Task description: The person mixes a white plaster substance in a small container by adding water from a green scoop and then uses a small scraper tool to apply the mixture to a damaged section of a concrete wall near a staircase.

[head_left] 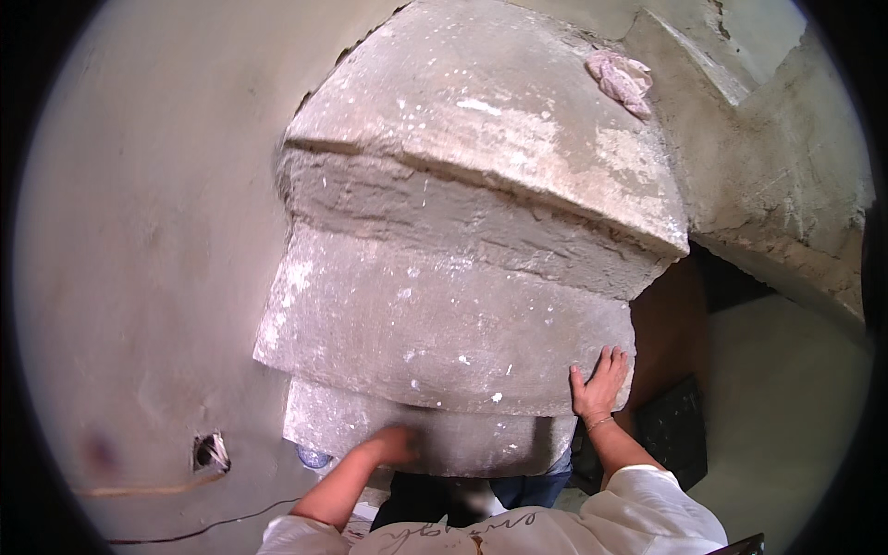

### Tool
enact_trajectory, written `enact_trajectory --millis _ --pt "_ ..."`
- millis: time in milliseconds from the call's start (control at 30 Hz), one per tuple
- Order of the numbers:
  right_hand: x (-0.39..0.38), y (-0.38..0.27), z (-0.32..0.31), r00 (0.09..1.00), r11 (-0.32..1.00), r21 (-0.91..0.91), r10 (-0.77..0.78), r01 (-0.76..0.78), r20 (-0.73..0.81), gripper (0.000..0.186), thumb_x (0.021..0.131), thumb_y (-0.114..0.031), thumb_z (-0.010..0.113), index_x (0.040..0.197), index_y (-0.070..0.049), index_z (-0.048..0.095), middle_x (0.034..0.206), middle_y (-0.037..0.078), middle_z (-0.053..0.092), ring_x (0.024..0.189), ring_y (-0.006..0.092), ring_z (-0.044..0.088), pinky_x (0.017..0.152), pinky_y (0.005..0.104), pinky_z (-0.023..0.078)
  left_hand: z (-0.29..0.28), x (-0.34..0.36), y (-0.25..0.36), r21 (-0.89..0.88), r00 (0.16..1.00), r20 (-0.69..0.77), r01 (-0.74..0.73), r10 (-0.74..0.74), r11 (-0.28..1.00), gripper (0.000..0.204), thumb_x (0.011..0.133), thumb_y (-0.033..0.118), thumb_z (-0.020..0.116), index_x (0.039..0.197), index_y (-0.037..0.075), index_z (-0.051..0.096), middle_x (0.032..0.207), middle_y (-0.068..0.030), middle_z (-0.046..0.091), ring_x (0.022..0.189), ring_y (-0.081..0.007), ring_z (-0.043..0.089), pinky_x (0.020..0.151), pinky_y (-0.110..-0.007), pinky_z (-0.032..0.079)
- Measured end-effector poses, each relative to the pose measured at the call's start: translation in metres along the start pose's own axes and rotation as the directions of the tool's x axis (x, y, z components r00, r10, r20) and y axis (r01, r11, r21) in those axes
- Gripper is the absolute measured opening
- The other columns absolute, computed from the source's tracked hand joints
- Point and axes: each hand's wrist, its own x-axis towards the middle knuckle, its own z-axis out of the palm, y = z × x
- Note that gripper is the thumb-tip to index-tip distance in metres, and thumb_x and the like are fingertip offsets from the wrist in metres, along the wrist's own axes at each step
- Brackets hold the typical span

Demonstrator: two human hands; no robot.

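My right hand (601,381) lies with its fingers spread on the right end of a rough concrete step (435,319) speckled with white. A thin bracelet circles that wrist. Over the left part of the lower step (328,414), my left hand (396,445) is smeared by motion. Its fingers cannot be made out, nor whether it holds anything. A dark smudge shows on the concrete beside it. Above the middle step rises a rough grey riser (444,208), topped by a wide, paint-spotted slab (435,88).
A crumpled pinkish cloth (622,81) lies at the slab's far right. Plastered wall (148,259) borders the steps on the left, with an open wall box (211,451) and a dark cable (213,525) low down. Beyond the right edge, a black panel (673,427) lies lower.
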Motion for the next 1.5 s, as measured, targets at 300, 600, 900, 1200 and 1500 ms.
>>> enact_trajectory --millis 300,600,900,1200,1500 --pt "0.010 -0.015 -0.015 0.991 0.998 -0.040 0.062 -0.058 0.118 0.085 0.080 -0.049 0.056 0.140 0.006 0.032 0.148 0.030 0.022 0.140 0.0460 0.010 0.113 0.0574 0.003 0.083 -0.054 -0.016 -0.186 0.995 -0.058 0.073 -0.085 0.980 0.049 0.080 0.045 0.062 0.112 0.007 0.062 0.111 -0.0198 0.063 0.102 -0.0383 0.059 0.089 -0.046 0.047" --pt "0.050 -0.038 -0.048 0.814 0.954 -0.285 0.234 -0.088 0.532 0.086 0.085 -0.058 0.048 0.144 0.002 0.028 0.152 0.026 0.017 0.143 0.0404 0.009 0.111 0.0624 0.002 -0.096 -0.116 0.079 -0.257 0.928 -0.354 0.024 -0.117 0.966 0.042 0.081 0.031 0.066 0.110 0.000 0.062 0.107 -0.0241 0.063 0.102 -0.0399 0.059 0.087 -0.044 0.047" --pt "0.075 -0.040 -0.062 0.700 0.952 -0.244 0.301 -0.183 0.648 0.100 0.080 -0.067 0.051 0.146 0.003 0.023 0.153 0.026 0.012 0.144 0.0415 0.002 0.113 0.0577 0.001 -0.404 -0.019 0.162 0.294 0.377 -0.905 0.218 0.198 0.931 0.087 0.075 0.030 0.075 0.139 -0.009 0.031 0.145 -0.0331 0.027 0.138 -0.0447 0.022 0.113 -0.047 0.021" --pt "0.218 -0.125 -0.272 0.850 0.918 0.222 -0.389 0.328 0.356 0.042 0.083 -0.036 0.063 0.090 0.005 0.061 0.104 0.027 0.061 0.105 0.0375 0.058 0.087 0.0415 0.047 -0.491 0.035 0.141 0.191 0.715 -0.606 0.558 -0.350 0.808 0.127 0.050 0.061 0.084 0.135 -0.016 0.029 0.145 -0.0374 0.022 0.139 -0.0463 0.019 0.114 -0.048 0.020" --pt "0.321 -0.117 -0.196 0.660 0.946 -0.167 -0.061 0.277 0.749 0.108 0.070 -0.052 0.075 0.144 0.006 0.023 0.147 0.035 0.020 0.138 0.0460 0.021 0.108 0.0624 0.019 -0.501 0.056 0.159 0.100 0.747 -0.475 0.572 -0.466 0.814 0.135 0.049 0.056 0.086 0.139 -0.017 0.018 0.146 -0.0404 0.010 0.140 -0.0493 0.009 0.115 -0.051 0.014"
